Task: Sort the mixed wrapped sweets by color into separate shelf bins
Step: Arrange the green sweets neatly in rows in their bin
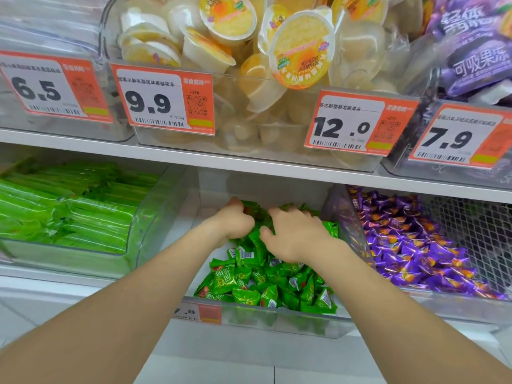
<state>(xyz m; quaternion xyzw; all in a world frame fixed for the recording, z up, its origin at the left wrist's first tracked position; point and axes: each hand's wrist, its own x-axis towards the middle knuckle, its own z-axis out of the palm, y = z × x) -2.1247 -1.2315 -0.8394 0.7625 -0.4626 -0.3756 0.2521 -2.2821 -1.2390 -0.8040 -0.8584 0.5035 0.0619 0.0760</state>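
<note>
Both hands are sitting deep inside the middle bin [279, 318], a clear hard-plastic tub on the lower shelf, and are resting on the green sweets [266, 284] heaped in it. The left hand [235, 223] and right hand [295, 239] are lying close together at the back of the heap, fingers bent down among the wrappers. Their tips are buried, so I cannot tell whether either one is pinching a sweet or only touching the pile.

This is looking like the searching step: hunting for strays of another colour (none are showing on top). The next move is probably calling for a fine pinch on one small piece and a carry to the right, where the purple sweets [410, 245] are filling the neighbouring bin [356, 225]. The wrappers are glossy, crinkly foil pillows, slippery and apt to slide.
</note>
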